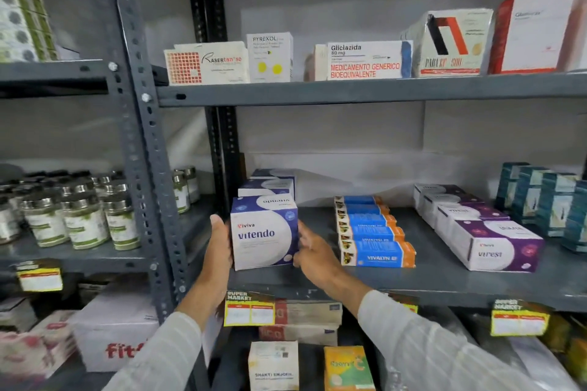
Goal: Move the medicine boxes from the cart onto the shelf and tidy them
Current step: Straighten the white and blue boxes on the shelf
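Observation:
A white and blue "vitendo" box [265, 233] stands at the front left of the middle shelf [428, 282]. My left hand [219, 247] presses against its left side and my right hand [313, 251] against its right side, so the box is held between them. Two more boxes of the same kind [268, 186] stand in a row behind it. No cart is in view.
Blue and orange "Vivalyn" boxes [371, 232], purple "virest" boxes [482, 232] and teal boxes [546, 200] fill the same shelf to the right. The grey upright post [149, 168] stands just left of my left hand. Jars [73, 213] sit on the neighbouring shelf. More boxes line the upper shelf [365, 89].

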Demonstrator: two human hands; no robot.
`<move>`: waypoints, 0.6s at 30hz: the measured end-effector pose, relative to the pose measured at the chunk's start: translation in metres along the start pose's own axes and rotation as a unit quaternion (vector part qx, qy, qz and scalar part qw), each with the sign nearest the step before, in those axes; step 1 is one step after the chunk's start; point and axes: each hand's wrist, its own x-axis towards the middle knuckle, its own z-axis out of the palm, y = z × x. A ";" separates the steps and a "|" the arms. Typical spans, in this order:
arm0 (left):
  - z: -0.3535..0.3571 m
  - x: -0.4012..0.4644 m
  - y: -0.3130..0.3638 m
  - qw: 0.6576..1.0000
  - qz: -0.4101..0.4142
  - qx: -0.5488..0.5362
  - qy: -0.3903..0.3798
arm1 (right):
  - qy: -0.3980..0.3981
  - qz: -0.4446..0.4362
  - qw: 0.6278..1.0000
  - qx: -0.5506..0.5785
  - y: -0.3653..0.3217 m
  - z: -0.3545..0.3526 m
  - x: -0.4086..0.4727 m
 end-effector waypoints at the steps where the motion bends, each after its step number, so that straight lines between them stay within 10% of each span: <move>1: -0.003 0.006 0.000 1.000 -0.006 0.009 -0.001 | 0.000 0.004 1.000 -0.007 0.001 0.004 0.000; 18: -0.023 0.040 -0.017 0.999 -0.022 0.016 -0.039 | 0.006 0.020 1.000 -0.020 0.012 0.024 0.002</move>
